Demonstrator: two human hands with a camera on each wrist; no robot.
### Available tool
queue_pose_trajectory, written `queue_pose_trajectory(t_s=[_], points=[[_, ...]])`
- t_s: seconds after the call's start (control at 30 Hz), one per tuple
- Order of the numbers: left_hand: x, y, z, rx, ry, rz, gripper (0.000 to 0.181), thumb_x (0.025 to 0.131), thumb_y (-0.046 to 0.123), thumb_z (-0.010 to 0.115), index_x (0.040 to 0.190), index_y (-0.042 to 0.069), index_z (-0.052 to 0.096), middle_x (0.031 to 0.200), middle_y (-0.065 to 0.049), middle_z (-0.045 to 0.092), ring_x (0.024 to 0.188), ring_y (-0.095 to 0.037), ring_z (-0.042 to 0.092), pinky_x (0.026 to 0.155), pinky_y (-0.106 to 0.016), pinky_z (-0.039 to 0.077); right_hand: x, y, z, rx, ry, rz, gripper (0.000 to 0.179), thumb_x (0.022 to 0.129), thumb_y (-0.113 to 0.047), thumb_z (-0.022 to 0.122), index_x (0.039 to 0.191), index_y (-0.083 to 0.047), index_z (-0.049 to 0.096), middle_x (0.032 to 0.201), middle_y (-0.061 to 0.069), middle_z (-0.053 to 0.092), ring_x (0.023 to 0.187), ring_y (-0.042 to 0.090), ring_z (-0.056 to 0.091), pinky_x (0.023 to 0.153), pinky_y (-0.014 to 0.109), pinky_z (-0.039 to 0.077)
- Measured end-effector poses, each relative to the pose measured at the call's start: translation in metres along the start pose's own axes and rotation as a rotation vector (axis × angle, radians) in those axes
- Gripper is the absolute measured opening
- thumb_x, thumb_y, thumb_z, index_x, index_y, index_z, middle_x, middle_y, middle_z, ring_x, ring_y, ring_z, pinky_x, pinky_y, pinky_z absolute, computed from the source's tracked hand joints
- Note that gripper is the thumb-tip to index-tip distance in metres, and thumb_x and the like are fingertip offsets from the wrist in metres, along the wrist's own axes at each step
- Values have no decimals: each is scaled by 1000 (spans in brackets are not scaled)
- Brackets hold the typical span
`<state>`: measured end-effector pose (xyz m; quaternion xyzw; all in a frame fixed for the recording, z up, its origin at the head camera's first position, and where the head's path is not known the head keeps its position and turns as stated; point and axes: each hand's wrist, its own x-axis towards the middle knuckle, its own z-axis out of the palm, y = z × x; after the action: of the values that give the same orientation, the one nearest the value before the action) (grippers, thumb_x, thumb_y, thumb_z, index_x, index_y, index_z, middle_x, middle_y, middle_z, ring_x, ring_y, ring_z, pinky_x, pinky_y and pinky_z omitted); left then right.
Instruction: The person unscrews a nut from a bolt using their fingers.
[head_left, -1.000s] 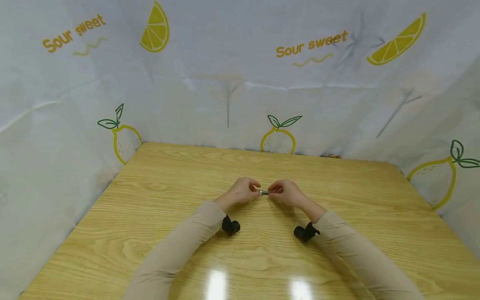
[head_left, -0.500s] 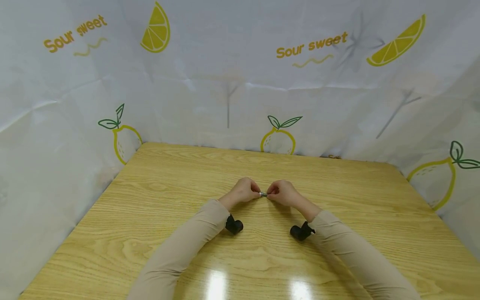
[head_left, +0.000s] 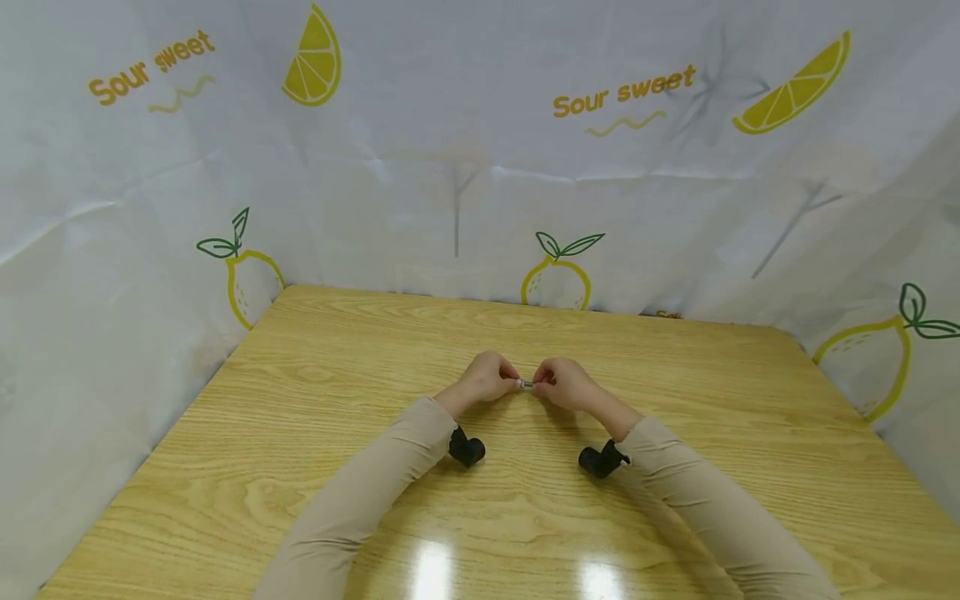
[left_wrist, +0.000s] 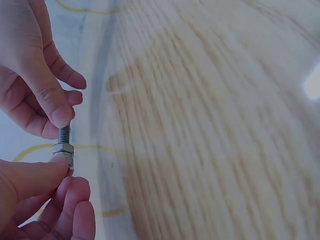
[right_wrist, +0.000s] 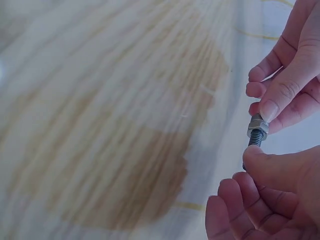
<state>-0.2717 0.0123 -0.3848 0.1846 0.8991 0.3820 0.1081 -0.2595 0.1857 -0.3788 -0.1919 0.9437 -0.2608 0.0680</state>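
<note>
Above the wooden table, a small metal bolt (head_left: 527,384) lies roughly level between both hands in the head view. My left hand (head_left: 486,379) pinches one end between thumb and fingers, right by a hex nut (left_wrist: 63,148) on the thread. At the opposite end, the right hand (head_left: 566,384) pinches the threaded shank (right_wrist: 255,138) with thumb and index finger. A short stretch of thread shows between the two grips. Fingertips cover both ends of the bolt, so whether a head sits under the left fingers cannot be told.
Both hands are over the middle of the wooden table (head_left: 360,350). A white cloth with lemon prints (head_left: 405,208) hangs behind and along the sides. Black wrist-camera mounts (head_left: 467,449) stick out below the sleeves.
The right hand has shifted slightly left, toward the left hand, and its fingers have closed in on the shank. Less of the bolt shows between the hands. The left hand stays nearly in place.
</note>
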Motion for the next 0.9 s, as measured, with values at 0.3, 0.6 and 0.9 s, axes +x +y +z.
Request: queue_pose_trajectory(t_s=[0.3, 0.6, 0.9], points=[[-8, 2, -12, -85, -3, 30, 20, 91, 12, 60, 105, 0, 70, 102, -14, 67, 70, -12, 61, 56, -18, 47, -3, -9, -8, 4, 48, -54, 9, 91, -5, 56, 91, 3, 62, 85, 16, 64, 73, 21, 59, 66, 31, 50], [-13, 0, -23, -139, 17, 23, 21, 93, 17, 59, 106, 6, 70, 103, -10, 67, 84, -21, 65, 61, -22, 51, -5, -21, -15, 27, 84, -108, 10, 93, -5, 55, 93, 3, 61, 88, 17, 64, 79, 25, 62, 69, 34, 53], [-20, -5, -35, -266, 29, 48, 26, 92, 23, 60, 112, 8, 68, 105, -14, 70, 91, -28, 67, 76, -36, 55, -10, -35, -23, 63, 117, -127, 10, 93, -7, 55, 95, 3, 59, 90, 17, 64, 80, 25, 62, 71, 35, 53]])
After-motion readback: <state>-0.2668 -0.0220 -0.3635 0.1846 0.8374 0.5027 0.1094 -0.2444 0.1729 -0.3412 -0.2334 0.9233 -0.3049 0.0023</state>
